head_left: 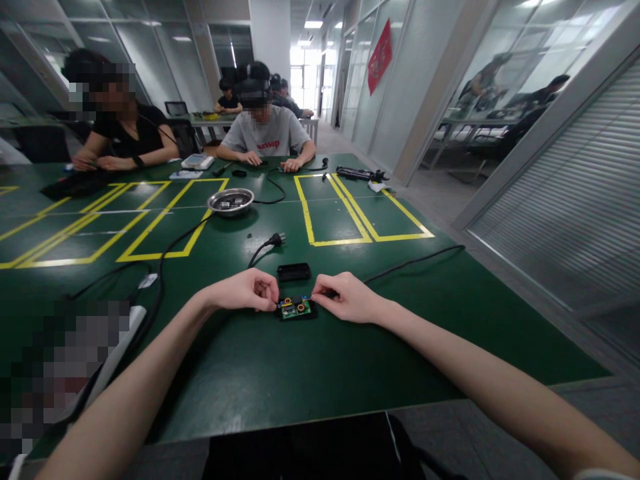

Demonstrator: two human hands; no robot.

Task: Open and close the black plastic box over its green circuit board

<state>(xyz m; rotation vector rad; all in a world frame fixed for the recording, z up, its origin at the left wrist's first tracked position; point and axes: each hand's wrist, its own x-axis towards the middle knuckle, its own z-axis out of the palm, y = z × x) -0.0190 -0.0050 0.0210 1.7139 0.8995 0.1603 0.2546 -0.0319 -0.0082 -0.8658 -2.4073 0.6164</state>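
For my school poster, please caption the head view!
Left hand and right hand at opposite ends of a circuit board.

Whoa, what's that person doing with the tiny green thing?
A person sits at a green table with both hands on a small circuit board. The left hand has its fingers at one end, the right hand at the other. Something black shows under the board. Just behind it lies a black tray-like piece, and farther back a plug.
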